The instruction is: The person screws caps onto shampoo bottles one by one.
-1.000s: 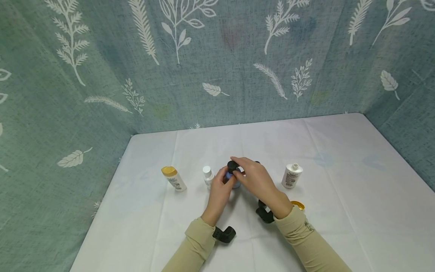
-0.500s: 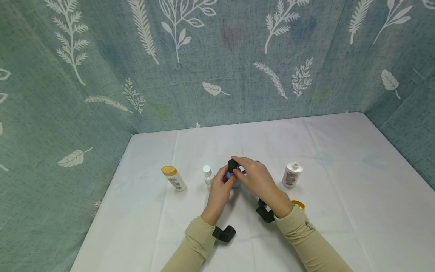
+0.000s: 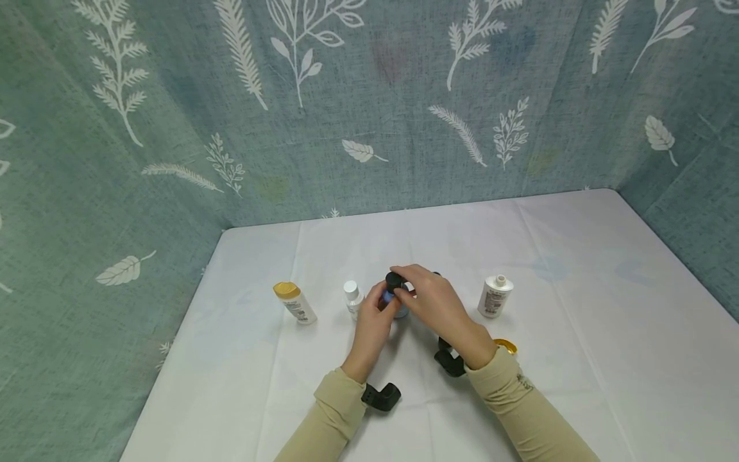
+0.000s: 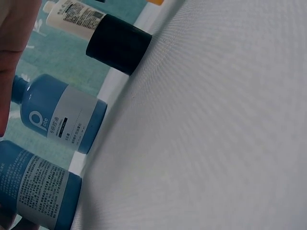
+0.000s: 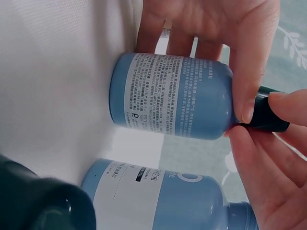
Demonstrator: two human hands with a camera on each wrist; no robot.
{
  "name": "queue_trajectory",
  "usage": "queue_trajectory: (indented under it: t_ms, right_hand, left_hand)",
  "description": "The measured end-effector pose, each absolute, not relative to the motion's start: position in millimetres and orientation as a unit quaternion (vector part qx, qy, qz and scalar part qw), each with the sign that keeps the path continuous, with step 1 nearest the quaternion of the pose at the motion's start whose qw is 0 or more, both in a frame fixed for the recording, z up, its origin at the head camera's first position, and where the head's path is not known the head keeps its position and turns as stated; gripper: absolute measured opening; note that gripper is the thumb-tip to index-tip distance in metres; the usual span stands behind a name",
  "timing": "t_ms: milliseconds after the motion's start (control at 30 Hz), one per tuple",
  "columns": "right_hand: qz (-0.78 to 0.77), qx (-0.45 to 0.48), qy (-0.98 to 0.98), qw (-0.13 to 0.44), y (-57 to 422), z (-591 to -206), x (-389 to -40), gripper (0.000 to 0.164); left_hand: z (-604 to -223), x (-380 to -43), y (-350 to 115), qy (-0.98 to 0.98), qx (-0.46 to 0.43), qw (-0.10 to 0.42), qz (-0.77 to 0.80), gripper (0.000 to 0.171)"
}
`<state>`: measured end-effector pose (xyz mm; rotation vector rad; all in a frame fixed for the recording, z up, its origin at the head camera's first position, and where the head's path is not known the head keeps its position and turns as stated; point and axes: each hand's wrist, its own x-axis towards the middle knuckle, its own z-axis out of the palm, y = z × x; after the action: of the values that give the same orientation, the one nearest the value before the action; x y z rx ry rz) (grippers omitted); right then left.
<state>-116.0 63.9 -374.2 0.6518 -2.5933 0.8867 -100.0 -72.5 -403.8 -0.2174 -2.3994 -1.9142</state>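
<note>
A blue bottle (image 5: pixel 168 96) with a printed label stands on the white-covered table, its black cap (image 3: pixel 394 281) on its neck. My left hand (image 3: pixel 372 327) holds the bottle, thumb near the neck and fingers behind the body in the right wrist view. The thumb and fingers of my right hand (image 3: pixel 441 308) pinch the black cap. Beside it stands a second blue bottle (image 4: pixel 62 112) with its neck uncapped; my right hand mostly hides it in the head view. A separate black cap (image 4: pixel 117 43) sits on the table near my right wrist.
An uncapped white bottle (image 3: pixel 495 297) stands right, with a gold cap (image 3: pixel 506 346) lying nearer me, partly behind the right sleeve. Left of the hands are a small white-capped bottle (image 3: pixel 353 299) and a white bottle with a gold cap (image 3: pixel 296 303). A patterned green curtain (image 3: pixel 369 115) hangs behind.
</note>
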Motion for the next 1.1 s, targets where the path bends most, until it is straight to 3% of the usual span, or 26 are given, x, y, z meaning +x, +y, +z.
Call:
queue_trajectory:
  t_ms: [800,1100]
  right_hand:
    - [0.289,0.233,-0.908,0.196,62.3,-377.9,-115.3,0.036]
    - [0.290,0.245,-0.904,0.197,62.6,-377.4,-114.4,0.039]
  left_hand:
    - [-402.7,-99.3,-71.5,-0.783,-0.055,0.014,-0.620,0.043]
    - [-433.3,-113.2,-75.7,-0.786,-0.052,0.020,-0.615,0.046]
